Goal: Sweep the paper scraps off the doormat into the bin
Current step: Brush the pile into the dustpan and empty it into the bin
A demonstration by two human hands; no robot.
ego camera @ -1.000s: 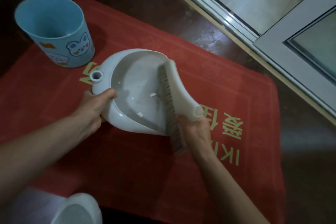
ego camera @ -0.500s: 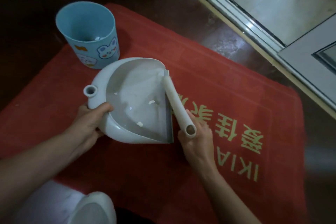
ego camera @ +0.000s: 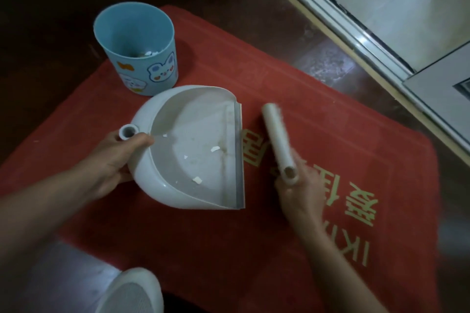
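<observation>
the left hand [ego camera: 112, 162] is gripping the dustpan [ego camera: 198, 134] by its stub handle, scraps [ego camera: 197, 180] lying inside, on the doormat [ego camera: 318, 84]. the bin [ego camera: 134, 46] is standing just beyond, far-left, nearer that hand. the right hand [ego camera: 300, 190], blurred, is seemingly clasping the brush [ego camera: 277, 134], apart on the right.

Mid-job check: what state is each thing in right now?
Bin: upright, open, litter at bottom.
Dustpan: left hand grips its handle; scraps inside.
Brush: right hand holds its handle, clear of dustpan.
Doormat: lying flat.
</observation>
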